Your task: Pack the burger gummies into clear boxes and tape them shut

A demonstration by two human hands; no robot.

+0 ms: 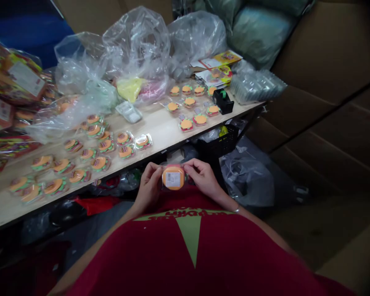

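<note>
Between my two hands, close to my body, is a clear plastic pack with a toy burger in it; a white barcode label sits on the orange bun. My left hand is closed on the pack's left edge, thumb and fingers pinching it. On the opposite edge my right hand pinches the pack near its upper corner. Both hands are in front of the table's edge. Similar packed toy burgers lie in a loose group on the left of the table, and several more stand at its right.
The wooden table runs diagonally ahead. A black tape dispenser and stacked clear plastic shells stand at its right end. Large clear bags fill the back; colourful packages pile up at left. A black crate sits below.
</note>
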